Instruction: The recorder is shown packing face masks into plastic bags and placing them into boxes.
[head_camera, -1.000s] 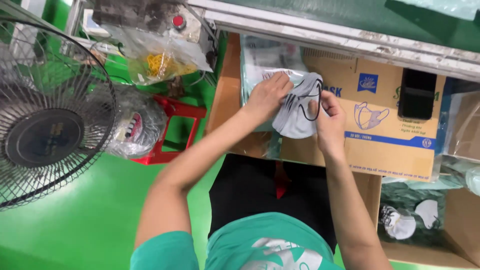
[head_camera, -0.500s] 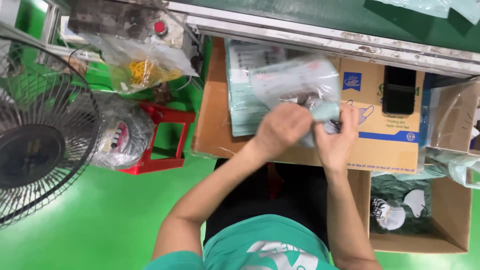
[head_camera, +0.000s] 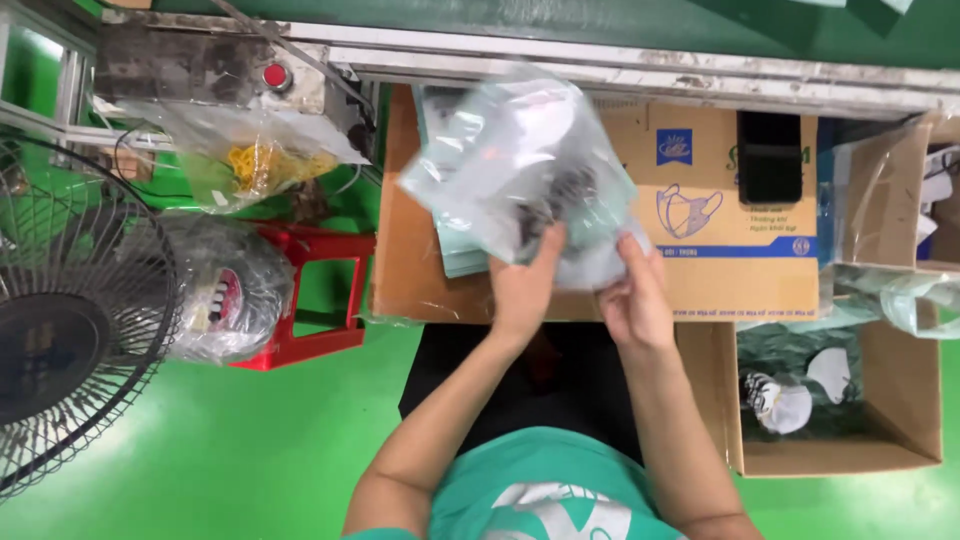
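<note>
Both my hands hold a clear plastic bag raised over a cardboard work surface. My left hand grips the bag's lower edge, and dark, blurred contents show inside near its fingers. My right hand pinches the bag's lower right corner. The bag is blurred by motion. A stack of pale green flat packets lies under it on the cardboard.
A printed cardboard box with a black phone on it lies to the right. An open carton at lower right holds face masks. At left are a red stool, plastic bags and a fan.
One second ago my hands held a grey-white mask. It has gone into the clear bag, which is now lifted up and spread wide above the cardboard.
</note>
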